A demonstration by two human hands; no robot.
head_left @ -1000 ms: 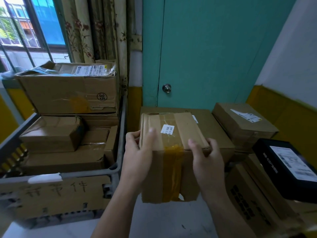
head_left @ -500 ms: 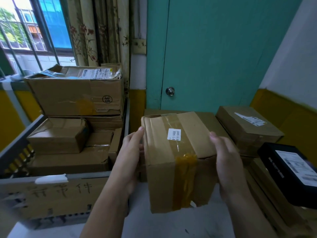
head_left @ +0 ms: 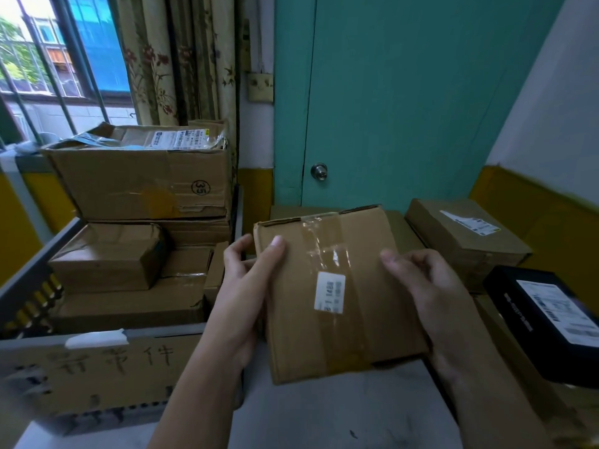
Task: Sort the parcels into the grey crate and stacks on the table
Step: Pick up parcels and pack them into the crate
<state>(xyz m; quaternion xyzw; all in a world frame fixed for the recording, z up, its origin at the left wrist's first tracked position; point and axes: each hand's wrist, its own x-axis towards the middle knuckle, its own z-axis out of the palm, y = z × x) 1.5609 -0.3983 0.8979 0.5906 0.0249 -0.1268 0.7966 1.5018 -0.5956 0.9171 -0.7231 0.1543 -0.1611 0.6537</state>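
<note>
Fingers [head_left: 277, 247] of left hand [head_left: 243, 299] and right hand [head_left: 434, 290] curl round the taped parcel [head_left: 343, 322] (white label up) beside the grey crate [head_left: 32, 257].

A brown cardboard parcel [head_left: 334, 296], sealed with clear tape and marked with a small white label, is held tilted above the tabletop [head_left: 324, 416] between the left hand [head_left: 246, 293] and right hand [head_left: 431, 293]. The grey crate [head_left: 155, 334] at the left is filled with stacked brown boxes [head_left: 139, 179]. At the right, a labelled brown box [head_left: 463, 241] and a black box [head_left: 544, 319] are seen.
</note>
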